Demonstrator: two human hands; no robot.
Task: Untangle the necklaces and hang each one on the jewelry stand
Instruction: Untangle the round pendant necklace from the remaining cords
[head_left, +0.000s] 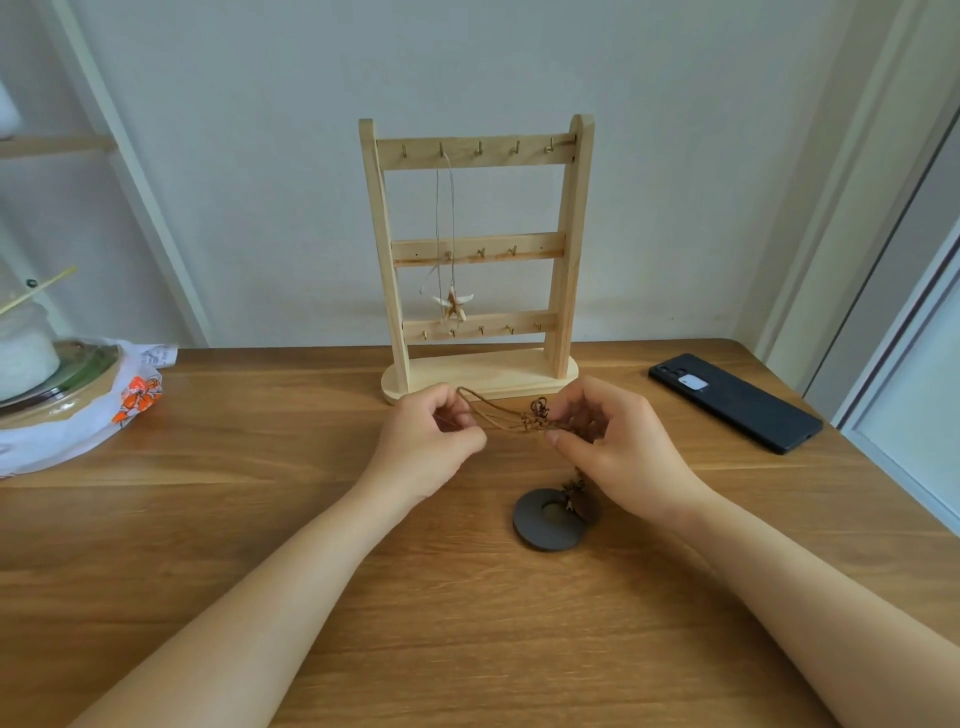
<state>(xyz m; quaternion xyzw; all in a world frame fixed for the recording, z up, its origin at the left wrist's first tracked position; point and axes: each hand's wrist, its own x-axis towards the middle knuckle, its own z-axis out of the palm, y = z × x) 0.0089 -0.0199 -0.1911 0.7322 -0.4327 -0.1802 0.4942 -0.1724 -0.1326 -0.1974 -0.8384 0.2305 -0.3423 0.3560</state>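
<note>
Brown knotted cord necklace (511, 418) stretched btwn both hands, just in front of pale wooden jewelry stand (569, 260); its dark grey disc pendant (540, 530) lies on wooden table (260, 493). L hand (431, 441) fingers curled, pinching cord loop. R hand (613, 441) thumb & forefinger pinch the knots. Starfish necklace (454, 304) hangs from top-rail hook. Receipt (158, 356) print too small to read.

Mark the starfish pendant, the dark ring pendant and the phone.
starfish pendant (454, 305), head view, the star's centre
dark ring pendant (550, 538), head view, its lower band
phone (743, 408), head view, middle of its back
</note>
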